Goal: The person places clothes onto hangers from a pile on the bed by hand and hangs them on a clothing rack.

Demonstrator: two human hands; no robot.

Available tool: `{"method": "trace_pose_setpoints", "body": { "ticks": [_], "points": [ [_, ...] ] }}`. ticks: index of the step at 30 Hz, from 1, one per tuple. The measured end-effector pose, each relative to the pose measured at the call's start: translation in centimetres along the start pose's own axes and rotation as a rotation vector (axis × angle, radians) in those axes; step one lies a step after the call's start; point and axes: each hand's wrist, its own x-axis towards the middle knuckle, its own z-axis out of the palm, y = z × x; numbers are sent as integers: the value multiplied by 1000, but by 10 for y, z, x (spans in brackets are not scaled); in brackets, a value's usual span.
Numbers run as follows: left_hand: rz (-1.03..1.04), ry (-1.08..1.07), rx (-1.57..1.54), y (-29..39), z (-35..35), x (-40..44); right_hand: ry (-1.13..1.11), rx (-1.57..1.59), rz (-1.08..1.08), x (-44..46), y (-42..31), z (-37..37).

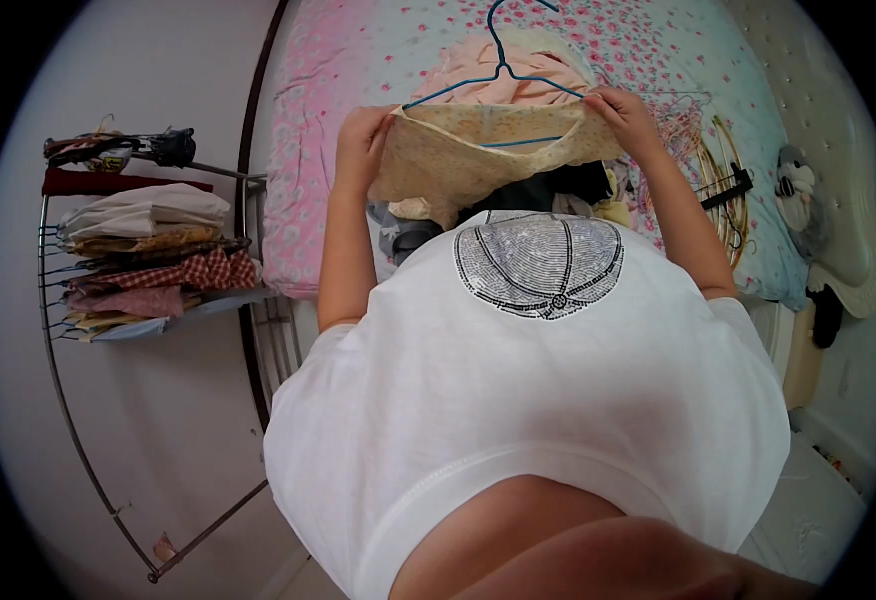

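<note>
1. Currently, the left hand [363,143] pinches one shoulder of the pale yellow garment [448,160], which hangs between both hands.
2. The right hand [626,120] pinches its other shoulder.
3. Between the hands, the blue hanger [502,71] sits partly inside the garment.

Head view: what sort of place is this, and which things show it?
Most likely a bedroom: there is floral bedding, what looks like a padded headboard and a row of hanging clothes.

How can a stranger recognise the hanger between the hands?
Find the flowered bed. Over it, the left hand and right hand hold a pale yellow garment. The blue hanger is partly inside it, hook out, unlike the gold hangers at right.
</note>
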Motion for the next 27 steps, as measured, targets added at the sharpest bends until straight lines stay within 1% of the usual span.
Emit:
{"method": "trace_pose_setpoints", "body": {
  "ticks": [2, 5, 7, 10, 11, 13, 14, 17, 19, 22, 23, 25, 26, 27],
  "points": [
    [39, -7, 12, -3, -1, 3, 22, 0, 18, 0, 0, 1],
    [-307, 156, -183, -4, 0, -2, 77, 6, 67, 2, 4, -1],
    [-294, 241, -218, 3, 0, -1, 155, 57, 91, 1, -4, -7],
    [-321, 360, -267, 6, 6, -2, 215, 40, 90, 1, -10, -17],
    [-335, 399, -283, 4, 7, -3, 196, -14, 54, 2, -9, -18],
    [-313, 374, -217, -5, 6, -2, 159, -121, -22, 5, -5, -26],
    [-301, 363, -183, -8, 5, -1, 89, -149, -17, 6, -4, -31],
    [-385, 402, -303, -7, -1, 5, -91, -225, -8, 4, -7, -41],
    [-362, 356, -294, -8, -9, 12, -171, -257, -3, 0, -11, -42],
    [-341, 236, -241, -30, -9, 19, -97, -151, -90, -5, -8, -37],
    [-335, 186, -217, -39, -6, 20, -73, -130, -87, -5, -10, -37],
    [-398, 92, -270, -31, -1, 25, -24, -87, -75, -6, -15, -33],
    [-427, 42, -297, -27, 0, 28, 12, -54, -26, -5, -15, -30],
    [-425, 72, -284, -25, 0, 30, 49, -21, 23, -3, -13, -26]
  ]
}}
